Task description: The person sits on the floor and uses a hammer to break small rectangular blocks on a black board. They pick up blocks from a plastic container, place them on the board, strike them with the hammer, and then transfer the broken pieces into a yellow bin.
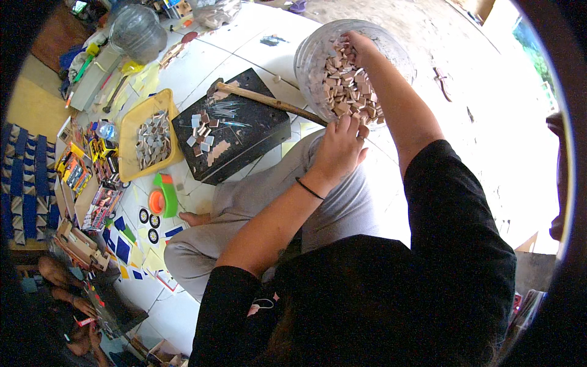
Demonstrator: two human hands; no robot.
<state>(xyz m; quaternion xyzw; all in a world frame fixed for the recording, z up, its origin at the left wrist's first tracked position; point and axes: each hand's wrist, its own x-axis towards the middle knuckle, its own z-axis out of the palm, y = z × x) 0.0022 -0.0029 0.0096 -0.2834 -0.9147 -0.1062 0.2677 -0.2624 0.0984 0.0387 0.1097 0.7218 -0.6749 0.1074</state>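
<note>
A round clear plastic tub point(304, 61) stands ahead of me, holding many small brown and pale block-like pieces point(351, 85). My right hand point(361, 49) reaches into its far side among the pieces; its fingertips are hidden. My left hand point(342, 144) is closed over the near rim, fingers curled, wearing a ring and a black wristband. Just left of those fingers ends the wooden handle of a hammer point(269, 101), which lies across a black block point(257, 137). On the block are small brown and grey pieces point(200, 131) and thin bluish nail-like sticks point(226, 110).
Left of the block sits a yellow tray point(125, 165) of greyish pieces. Beyond it are an orange-and-green tape dispenser point(164, 196), small black wheels point(153, 235), paper scraps and boxes. At lower left another person's hands point(85, 306) work. A large clear jar point(139, 33) stands at far left.
</note>
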